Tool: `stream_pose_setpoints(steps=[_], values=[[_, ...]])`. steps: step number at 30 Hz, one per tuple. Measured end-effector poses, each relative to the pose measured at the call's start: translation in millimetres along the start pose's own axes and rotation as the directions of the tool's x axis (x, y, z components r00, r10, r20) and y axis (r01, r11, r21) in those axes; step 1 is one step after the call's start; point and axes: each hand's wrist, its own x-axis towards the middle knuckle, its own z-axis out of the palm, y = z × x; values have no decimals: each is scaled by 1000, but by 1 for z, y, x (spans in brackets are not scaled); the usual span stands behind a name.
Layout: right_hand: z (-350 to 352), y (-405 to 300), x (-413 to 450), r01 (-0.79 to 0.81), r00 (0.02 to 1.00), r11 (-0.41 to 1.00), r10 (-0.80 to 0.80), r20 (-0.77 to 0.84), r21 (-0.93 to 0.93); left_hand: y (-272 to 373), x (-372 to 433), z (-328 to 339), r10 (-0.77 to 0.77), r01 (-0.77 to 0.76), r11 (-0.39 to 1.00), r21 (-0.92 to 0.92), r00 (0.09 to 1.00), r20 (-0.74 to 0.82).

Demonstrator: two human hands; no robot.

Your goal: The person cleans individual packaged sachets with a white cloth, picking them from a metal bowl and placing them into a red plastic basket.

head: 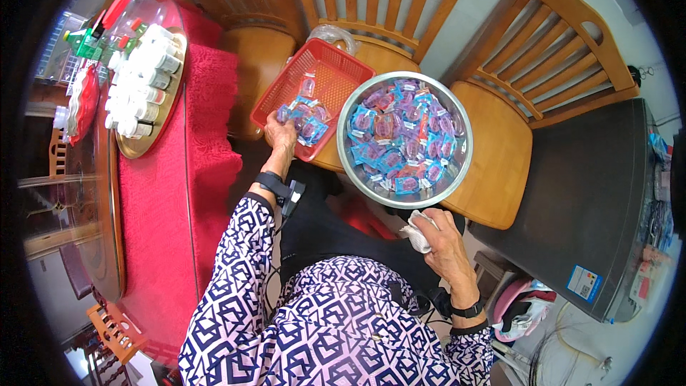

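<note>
My left hand [281,133] reaches over the near left rim of a red plastic basket [340,67]. Its fingertips meet a small blue-and-purple packet [285,113] at the edge of a pile; whether they grip it cannot be made out. Several similar sealed packets [310,124] lie in the basket's near end, and one more lies farther up. In my right hand [446,249] is a crumpled white tissue or cloth [419,231], held just below a round metal basin [351,185]. Many blue, purple and reddish packets [410,134] cover the basin's bottom.
Basket and basin rest on wooden chairs [493,155] with slatted backs. At left, a table with a red cloth [161,225] bears a gold tray [179,86] of white bottles [155,78]. A dark appliance [568,198] stands to the right, bearing a label.
</note>
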Motion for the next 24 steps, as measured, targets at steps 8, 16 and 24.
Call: stream_pose_setpoints(steps=[8,16,24], values=[[2,8,0,-26,1000,1000,26,-13,1,41,-94,25,400,-443,884,-149,551,733],[-2,15,-12,-62,997,997,63,-48,36,37,-121,44,437,-856,359,371,506,744],[-2,18,-15,-33,994,998,38,-100,48,27,-117,47,454,-855,314,412,517,726]])
